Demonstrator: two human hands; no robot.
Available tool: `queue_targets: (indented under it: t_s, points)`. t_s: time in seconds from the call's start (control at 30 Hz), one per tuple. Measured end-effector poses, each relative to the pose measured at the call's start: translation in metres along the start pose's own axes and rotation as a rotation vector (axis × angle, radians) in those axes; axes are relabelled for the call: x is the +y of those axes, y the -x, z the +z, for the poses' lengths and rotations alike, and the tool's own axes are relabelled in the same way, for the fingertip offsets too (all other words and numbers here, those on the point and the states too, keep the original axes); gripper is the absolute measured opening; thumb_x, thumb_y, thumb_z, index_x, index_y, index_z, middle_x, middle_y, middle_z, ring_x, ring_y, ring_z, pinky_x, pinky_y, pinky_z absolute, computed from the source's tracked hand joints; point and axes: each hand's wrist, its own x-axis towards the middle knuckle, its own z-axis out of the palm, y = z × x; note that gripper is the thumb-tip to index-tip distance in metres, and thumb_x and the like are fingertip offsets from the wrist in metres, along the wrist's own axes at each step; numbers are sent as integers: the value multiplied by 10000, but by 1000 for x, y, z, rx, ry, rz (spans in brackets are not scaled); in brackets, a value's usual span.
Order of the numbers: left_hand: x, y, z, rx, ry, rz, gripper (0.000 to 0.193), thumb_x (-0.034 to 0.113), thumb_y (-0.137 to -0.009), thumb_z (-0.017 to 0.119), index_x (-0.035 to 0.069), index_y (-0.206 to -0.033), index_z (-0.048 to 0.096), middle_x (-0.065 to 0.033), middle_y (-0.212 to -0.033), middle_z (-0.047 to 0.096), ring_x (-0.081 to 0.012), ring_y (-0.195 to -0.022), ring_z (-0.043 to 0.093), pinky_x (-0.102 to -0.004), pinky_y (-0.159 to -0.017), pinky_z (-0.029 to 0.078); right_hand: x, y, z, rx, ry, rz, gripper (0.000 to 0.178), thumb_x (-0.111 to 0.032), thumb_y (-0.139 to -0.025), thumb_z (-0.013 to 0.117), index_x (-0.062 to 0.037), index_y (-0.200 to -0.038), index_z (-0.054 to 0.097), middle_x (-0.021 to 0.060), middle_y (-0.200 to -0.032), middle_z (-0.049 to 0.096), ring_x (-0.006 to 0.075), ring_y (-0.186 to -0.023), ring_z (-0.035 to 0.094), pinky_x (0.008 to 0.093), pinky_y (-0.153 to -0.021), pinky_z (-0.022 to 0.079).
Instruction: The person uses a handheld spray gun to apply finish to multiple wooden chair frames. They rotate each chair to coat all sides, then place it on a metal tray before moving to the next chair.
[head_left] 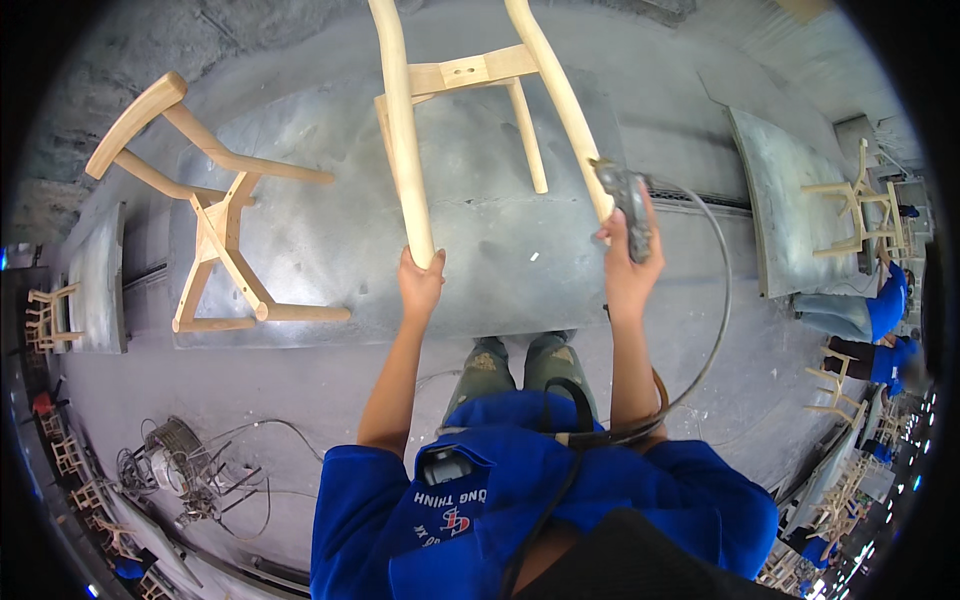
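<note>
Over the middle of the metal-topped worktable [480,290] is a wooden chair frame [488,67], left hand [422,284] wrapped round the near end of its left post [403,140]. Right hand [634,270] grips a hose-fed hand tool [629,212] by the right post [566,105]; second chair frame [217,232] lies left.

the chair [405,150] at top centre is pale cream; the second chair [222,232], at left, honey tan. the counter [490,250] is silvery grey, mottled darker in places. the tool [630,212], right of centre, is blackish grey, its hose [729,280] grey. at lower centre, the shirt [600,490] is vivid blue with white lettering [450,497] and a red-and-white logo [456,520]; the trousers [478,378] are grey-green with tan patches [484,361].
</note>
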Motion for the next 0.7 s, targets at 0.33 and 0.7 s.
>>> queue_targets:
  t_s: [0.33,0.7]
  points:
    - [-47,54,2,21,39,36,324,156,-883,736,-32,-1047,530,-86,-769,603,-136,-575,579,-305,-524,485,-38,9,-21,-300,-70,102,451,-101,-977,679,-66,-1417,589,0,-838,652,46,-717,584,204,-650,475]
    - [-112,85,-1,53,-170,158,381,180,-856,753,-20,-1095,533,-130,-845,605,-218,-754,584,-384,-710,509,-75,-62,-132,-186,-47,-275,484,-172,-994,674,-53,-1446,552,48,-914,694,53,-790,618,221,-688,513]
